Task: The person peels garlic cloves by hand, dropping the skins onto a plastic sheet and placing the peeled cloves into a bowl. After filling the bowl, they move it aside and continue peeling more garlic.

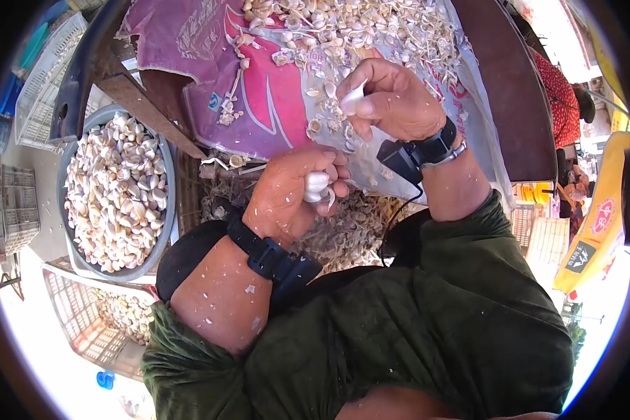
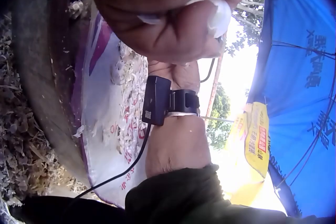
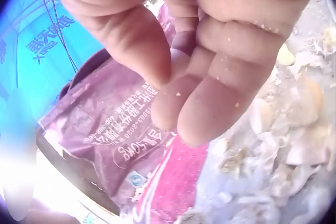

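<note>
My left hand (image 1: 283, 192) is curled around several white garlic cloves (image 1: 316, 185), palm turned up near the table's front edge. In the left wrist view its fingers (image 2: 157, 29) surround a pale clove (image 2: 218, 16). Over the sack-covered tabletop, my right hand (image 1: 399, 101) pinches a white, pointed garlic clove (image 1: 352, 99) between thumb and fingers. From the right wrist, thumb and fingertips (image 3: 210, 113) meet and mostly hide that clove. Loose garlic and skins (image 1: 329, 91) lie just under the right hand.
A heap of garlic (image 1: 371, 24) covers the table's far side, on a purple printed sack (image 1: 189, 42). At left stands a grey basin (image 1: 171, 203) full of cloves, with a plastic crate (image 1: 63, 287) below it. Papery skins (image 1: 357, 224) pile up under the table edge.
</note>
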The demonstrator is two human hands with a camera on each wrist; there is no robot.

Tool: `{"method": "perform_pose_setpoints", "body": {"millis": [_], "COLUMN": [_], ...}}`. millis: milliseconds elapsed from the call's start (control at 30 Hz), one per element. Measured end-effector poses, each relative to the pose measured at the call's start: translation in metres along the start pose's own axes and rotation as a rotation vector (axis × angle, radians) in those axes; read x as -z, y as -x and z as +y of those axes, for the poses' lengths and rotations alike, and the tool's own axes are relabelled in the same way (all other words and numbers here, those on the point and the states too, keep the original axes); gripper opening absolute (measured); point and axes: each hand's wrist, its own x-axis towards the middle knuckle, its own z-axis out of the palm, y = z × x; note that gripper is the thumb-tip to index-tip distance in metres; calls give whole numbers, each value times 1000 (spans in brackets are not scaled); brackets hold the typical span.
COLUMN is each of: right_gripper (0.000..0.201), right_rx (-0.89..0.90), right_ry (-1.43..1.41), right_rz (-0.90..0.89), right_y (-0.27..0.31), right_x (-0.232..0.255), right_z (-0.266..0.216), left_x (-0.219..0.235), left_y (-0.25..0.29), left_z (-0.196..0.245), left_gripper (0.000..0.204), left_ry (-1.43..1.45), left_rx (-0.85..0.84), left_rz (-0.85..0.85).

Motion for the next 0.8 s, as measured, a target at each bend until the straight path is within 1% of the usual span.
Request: {"method": "perform_pose_setpoints", "body": {"millis": [67, 100, 133, 167, 200, 233, 267, 333, 433, 567, 800], "right_gripper": [18, 22, 26, 30, 30, 28, 27, 24, 19, 13, 10], "right_rx": [130, 298, 392, 485, 487, 501, 515, 537, 563, 586, 638], "right_ry": [-130, -184, -242, -299, -296, -316, -339, -389, -468, -560, -697], "right_rz": [-192, -356, -576, -797, -793, -723, -653, -516, -312, -36, 458], "right_y": [22, 28, 22, 18, 22, 24, 26, 31, 40, 53, 66], "right_x": [-49, -66, -86, -102, -101, -109, -116, -131, -152, -175, -192], "right_z": [-26, -27, -40, -52, -52, -53, -53, -52, -49, -44, -40], "left_x": [-6, -8, -4, -16, -7, -4, -4, -11, -13, -14, -24], "left_y": [9, 10, 9, 23, 17, 13, 14, 23, 24, 28, 31], "left_z": [-5, -7, -6, -3, -9, -11, -11, -6, -7, -5, -1], "left_gripper": [21, 21, 21, 21, 21, 21, 21, 26, 25, 26, 29], "left_ry": [21, 43, -19, -187, -105, -22, -23, -80, -92, -89, -151], "left_rx": [-21, -36, 19, -68, -20, 26, 30, 86, 48, 61, 87], "left_rz": [3, 4, -77, -22, -87, -154, -159, -108, -71, -78, -4]}}
